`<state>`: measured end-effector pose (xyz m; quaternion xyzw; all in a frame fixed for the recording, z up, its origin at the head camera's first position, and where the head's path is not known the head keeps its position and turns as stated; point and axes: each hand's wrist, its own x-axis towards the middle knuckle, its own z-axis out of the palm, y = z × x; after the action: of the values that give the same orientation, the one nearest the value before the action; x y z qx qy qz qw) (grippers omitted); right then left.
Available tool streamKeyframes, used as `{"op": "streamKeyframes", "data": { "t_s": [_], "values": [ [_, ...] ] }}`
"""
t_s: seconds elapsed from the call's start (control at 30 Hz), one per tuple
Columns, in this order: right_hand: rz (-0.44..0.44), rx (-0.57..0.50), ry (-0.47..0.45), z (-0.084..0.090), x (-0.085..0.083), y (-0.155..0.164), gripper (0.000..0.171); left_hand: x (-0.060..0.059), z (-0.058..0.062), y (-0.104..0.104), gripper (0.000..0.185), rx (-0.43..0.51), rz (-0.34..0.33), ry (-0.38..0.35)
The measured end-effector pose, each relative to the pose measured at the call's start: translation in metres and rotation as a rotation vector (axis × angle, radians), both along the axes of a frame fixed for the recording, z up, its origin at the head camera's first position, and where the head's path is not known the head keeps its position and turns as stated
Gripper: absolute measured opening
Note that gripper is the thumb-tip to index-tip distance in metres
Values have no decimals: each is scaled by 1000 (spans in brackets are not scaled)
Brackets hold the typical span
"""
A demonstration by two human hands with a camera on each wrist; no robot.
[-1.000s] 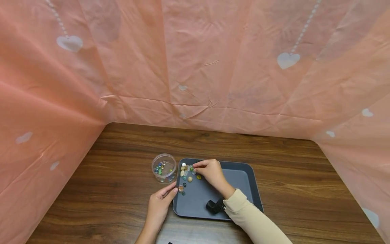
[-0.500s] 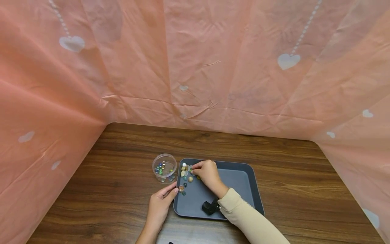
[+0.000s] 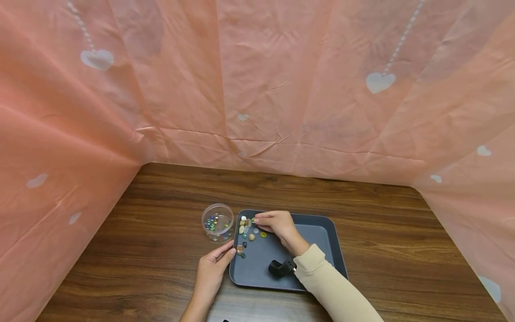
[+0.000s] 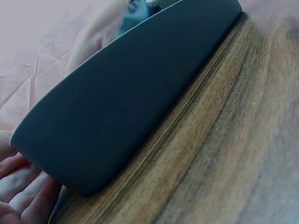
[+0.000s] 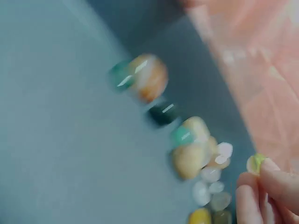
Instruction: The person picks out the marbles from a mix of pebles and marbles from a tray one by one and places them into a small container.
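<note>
A dark grey tray (image 3: pixel 314 237) lies on the wooden table, with several small polished stones and glass beads (image 3: pixel 245 229) in its far left corner. My right hand (image 3: pixel 273 222) hovers over that cluster and pinches a small green-yellow bead (image 5: pixel 255 163) between its fingertips (image 5: pixel 268 186). In the right wrist view the stones (image 5: pixel 194 154) lie blurred on the tray floor (image 5: pixel 70 140). My left hand (image 3: pixel 211 268) rests on the table with straight fingers (image 4: pixel 18 186) touching the tray's left outer wall (image 4: pixel 131 93).
A clear round container (image 3: pixel 217 221) holding several coloured beads stands just left of the tray. Pink plastic sheeting (image 3: pixel 281 89) walls the table at the back and both sides. The black wrist camera (image 3: pixel 281 267) hangs over the tray.
My right hand dipped onto the stone cluster, then drew back a little to the right with a bead pinched. The left hand has stayed at the tray's edge.
</note>
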<state>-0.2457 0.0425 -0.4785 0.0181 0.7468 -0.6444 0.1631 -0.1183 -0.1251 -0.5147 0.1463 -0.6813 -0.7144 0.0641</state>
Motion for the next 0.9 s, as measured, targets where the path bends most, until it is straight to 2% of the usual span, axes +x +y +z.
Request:
{"op": "streamKeyframes", "data": {
  "t_s": [0.03, 0.13, 0.2, 0.3, 0.4, 0.57, 0.77, 0.9],
  "values": [
    [-13, -81, -54, 0, -1, 1, 23, 0, 0, 0, 35, -3, 0, -2],
    [-32, -237, -155, 1, -4, 2, 30, -1, -1, 0, 35, -15, -1, -8],
    [-32, -293, -188, 1, -5, 2, 33, -1, -1, -1, 35, -23, -2, -13],
    [-25, -312, -199, 4, -3, -2, 34, 0, -2, -2, 34, -30, -2, -13],
    [-10, -275, -170, 10, -2, -9, 31, -1, -3, -3, 34, -31, -1, -7],
    [18, -151, -65, 21, 0, -23, 24, -3, -3, -4, 35, -40, -2, -16],
    [71, -55, 97, 27, 4, -39, 21, -1, -5, -6, 37, -80, -14, -41],
    [101, 46, 230, 29, 7, -48, 16, 2, -6, -8, 38, -113, -17, -65]
  ]
}}
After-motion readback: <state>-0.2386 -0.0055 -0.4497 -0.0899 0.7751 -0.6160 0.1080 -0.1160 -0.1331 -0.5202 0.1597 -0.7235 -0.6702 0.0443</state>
